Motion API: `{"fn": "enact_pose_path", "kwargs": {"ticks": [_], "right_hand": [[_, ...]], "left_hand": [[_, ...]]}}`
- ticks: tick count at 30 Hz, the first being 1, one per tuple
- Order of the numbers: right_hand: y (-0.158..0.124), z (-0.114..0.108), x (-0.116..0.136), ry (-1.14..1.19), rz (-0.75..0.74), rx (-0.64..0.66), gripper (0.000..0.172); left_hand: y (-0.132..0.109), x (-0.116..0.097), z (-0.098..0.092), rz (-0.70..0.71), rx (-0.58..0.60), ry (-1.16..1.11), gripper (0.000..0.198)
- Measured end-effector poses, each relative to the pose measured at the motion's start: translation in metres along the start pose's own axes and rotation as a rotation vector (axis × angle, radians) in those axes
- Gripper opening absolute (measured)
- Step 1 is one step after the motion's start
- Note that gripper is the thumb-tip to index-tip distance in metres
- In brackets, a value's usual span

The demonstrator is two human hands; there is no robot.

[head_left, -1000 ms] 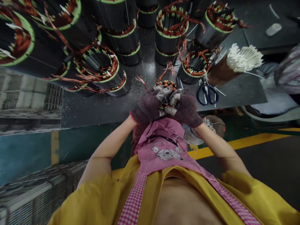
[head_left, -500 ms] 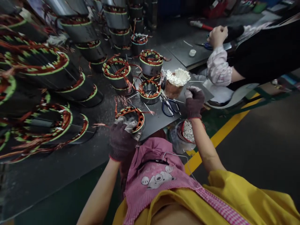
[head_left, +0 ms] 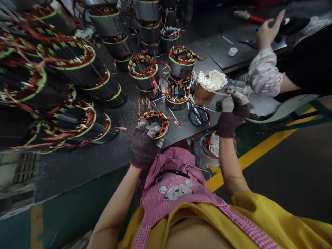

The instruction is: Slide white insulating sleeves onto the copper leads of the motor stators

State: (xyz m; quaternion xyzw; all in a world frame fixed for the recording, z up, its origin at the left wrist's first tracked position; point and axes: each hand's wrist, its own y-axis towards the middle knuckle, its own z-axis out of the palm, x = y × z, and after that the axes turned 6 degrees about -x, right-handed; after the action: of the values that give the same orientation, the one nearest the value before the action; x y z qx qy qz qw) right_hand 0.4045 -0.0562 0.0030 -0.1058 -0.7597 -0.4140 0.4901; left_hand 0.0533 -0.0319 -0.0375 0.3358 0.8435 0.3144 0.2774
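Note:
My left hand [head_left: 146, 143], in a dark knitted glove with greyish fingertips, is closed on the near rim of a small motor stator [head_left: 164, 126] with copper windings. Its fingers hide part of the ring. My right hand [head_left: 232, 112], gloved alike, is raised just right of a brown container [head_left: 203, 96] packed with white sticks [head_left: 212, 80]. A thin pale stick [head_left: 219, 92] runs from the container side to its pinched fingertips. Blue-handled scissors [head_left: 198, 116] lie between the hands. Another small stator [head_left: 177, 96] stands behind them.
Stacked stators [head_left: 72, 62] with loose copper leads crowd the left. A bag-lined bin [head_left: 214, 145] of white bits is below the table edge. At right, a co-worker's hand [head_left: 268, 33] is over the table, near a white roll [head_left: 232, 52] and a red-handled tool [head_left: 255, 19].
My right hand has moved up and right beside the container, and a pale stick now shows at its fingertips. My left hand stays on the stator. The view has shifted, and the co-worker's fingers have opened.

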Motion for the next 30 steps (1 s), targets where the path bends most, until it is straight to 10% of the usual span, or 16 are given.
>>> {"fn": "enact_pose_path", "kwargs": {"ticks": [2, 6, 9, 19, 30], "right_hand": [[-0.026, 0.005, 0.034, 0.197, -0.151, -0.039, 0.022], [-0.075, 0.009, 0.068, 0.424, -0.029, 0.758, 0.013], [-0.102, 0.003, 0.058, 0.517, 0.123, 0.988, 0.013], [-0.125, -0.015, 0.054, 0.534, 0.298, 0.903, 0.009], [-0.118, 0.065, 0.057, 0.305, 0.270, 0.709, 0.033]], "left_hand": [[-0.003, -0.002, 0.001, -0.026, -0.007, 0.020, 0.036], [-0.007, -0.005, 0.000, -0.063, 0.011, 0.017, 0.045], [-0.008, -0.005, -0.002, -0.102, 0.075, -0.005, 0.047], [-0.012, -0.007, 0.000, -0.114, 0.065, 0.011, 0.053], [-0.006, -0.027, 0.000, -0.411, -0.087, -0.153, 0.038]]}}
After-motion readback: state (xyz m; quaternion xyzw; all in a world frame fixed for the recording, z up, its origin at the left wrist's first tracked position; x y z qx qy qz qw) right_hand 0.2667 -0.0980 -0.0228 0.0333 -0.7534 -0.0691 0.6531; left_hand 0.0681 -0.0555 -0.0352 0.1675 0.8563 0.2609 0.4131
